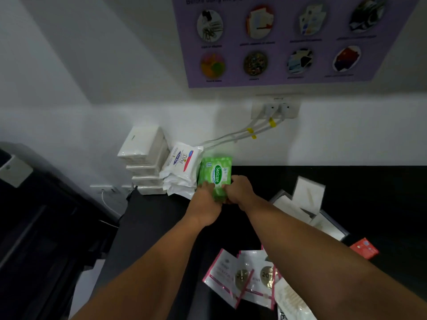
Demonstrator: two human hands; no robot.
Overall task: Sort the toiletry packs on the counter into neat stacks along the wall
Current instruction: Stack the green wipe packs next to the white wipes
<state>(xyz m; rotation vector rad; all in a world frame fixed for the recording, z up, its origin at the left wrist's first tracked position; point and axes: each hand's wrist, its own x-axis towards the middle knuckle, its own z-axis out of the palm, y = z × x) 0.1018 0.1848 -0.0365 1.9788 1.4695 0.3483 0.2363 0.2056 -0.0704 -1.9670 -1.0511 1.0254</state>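
Note:
A green Sanicare wipes pack (216, 172) tops a small green stack against the wall on the black counter (369, 192). My left hand (203, 202) grips its near left side and my right hand (240, 190) grips its near right side. Left of it stands a stack of white Dove packs (182, 167), and further left a taller stack of plain white tissue packs (145, 158). Near the counter's front edge lie loose white sachets with pink trim (240, 278), partly under my right forearm.
A tray with white paper sheets (307, 204) sits right of my right arm. A small red pack (365, 248) lies at the right. White cables (254, 132) run from a wall socket (275, 108) down behind the stacks. A dark machine (34, 215) stands left of the counter.

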